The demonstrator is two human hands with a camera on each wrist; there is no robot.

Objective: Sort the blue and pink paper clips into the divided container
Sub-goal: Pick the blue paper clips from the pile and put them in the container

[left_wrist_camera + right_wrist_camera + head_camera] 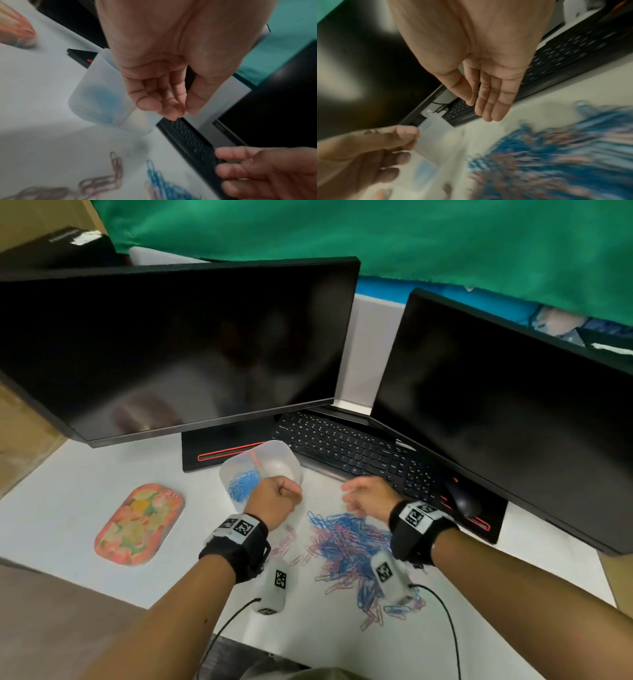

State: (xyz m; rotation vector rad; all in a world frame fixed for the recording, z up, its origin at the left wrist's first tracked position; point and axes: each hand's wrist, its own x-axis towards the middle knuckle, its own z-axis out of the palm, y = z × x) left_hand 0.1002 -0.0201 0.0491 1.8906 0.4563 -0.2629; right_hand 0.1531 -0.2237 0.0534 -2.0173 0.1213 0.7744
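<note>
While both hands hover over the counter (pixel 85 474), I see the left hand (pixel 275 497) at the near edge of the divided container (pixel 274 455), fingers (pixel 150 100) curled in with thumb tip meeting fingertips. Whether a clip is pinched there I cannot tell; the wrist view is blurred and nothing shows between the tips.

Right hand (pixel 371 496) is above the far edge of the paper clip pile (pixel 349 546), just in front of the keyboard (pixel 342 443). Its fingers (pixel 494 102) are straight and pressed together, thumb alongside, palm bare, holding nothing.

Container: translucent, standing on the counter in front of the left monitor's base (pixel 205 455), touching or just beside the keyboard's left end. Blue clips (pixel 243 484) sit heaped in its left compartment. A pinkish streak shows along the divider, possibly a clip. Right compartment is partly hidden by my left hand.

Pile: mixed blue and pink clips spread on the counter between my two forearms. A few pink clips (pixel 286 542) lie apart on its left side, near the left wrist.

Floral-patterned tray (pixel 140 523) lies flat on the counter well to the left of the container. Two dark monitors stand behind.
</note>
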